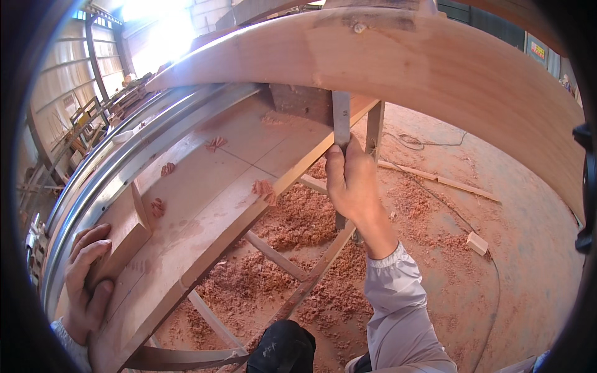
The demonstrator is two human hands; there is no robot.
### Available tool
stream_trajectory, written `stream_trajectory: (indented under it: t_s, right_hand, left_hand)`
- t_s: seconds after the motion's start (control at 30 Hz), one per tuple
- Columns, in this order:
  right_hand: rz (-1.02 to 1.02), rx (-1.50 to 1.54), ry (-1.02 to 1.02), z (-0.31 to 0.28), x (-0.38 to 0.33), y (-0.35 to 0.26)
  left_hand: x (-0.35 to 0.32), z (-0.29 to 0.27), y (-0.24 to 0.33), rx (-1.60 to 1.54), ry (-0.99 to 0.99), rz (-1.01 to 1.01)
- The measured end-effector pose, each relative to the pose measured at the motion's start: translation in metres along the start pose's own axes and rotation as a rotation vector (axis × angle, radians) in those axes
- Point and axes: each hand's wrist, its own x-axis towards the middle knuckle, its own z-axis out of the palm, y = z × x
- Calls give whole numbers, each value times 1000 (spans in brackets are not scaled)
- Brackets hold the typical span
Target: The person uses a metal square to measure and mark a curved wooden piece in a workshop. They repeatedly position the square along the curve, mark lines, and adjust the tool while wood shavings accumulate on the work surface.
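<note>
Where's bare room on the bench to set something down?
Bare bench top lies between the wooden block in the left hand and the shaving curl near the front edge. Crowded: the far end, by the metal rule in the right hand.

L head cam, fisheye, facing dn

Block [127, 233] left on bench [214, 177], ruler [341, 115] right, shavings [239, 292] beneath
</note>
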Motion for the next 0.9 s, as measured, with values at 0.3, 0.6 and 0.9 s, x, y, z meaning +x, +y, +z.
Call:
stream_trajectory:
  t_s: [0.3,0.6,0.9]
  right_hand:
    - [-114,21,118,7,0,12]
    - [-65,22,93,7,2,11]
    - [-2,30,130,12,4,3]
  left_hand:
    - [1,0,1,-2,6,-51]
    - [2,-1,2,16,11,-46]
    - [2,1,0,-18,35,-42]
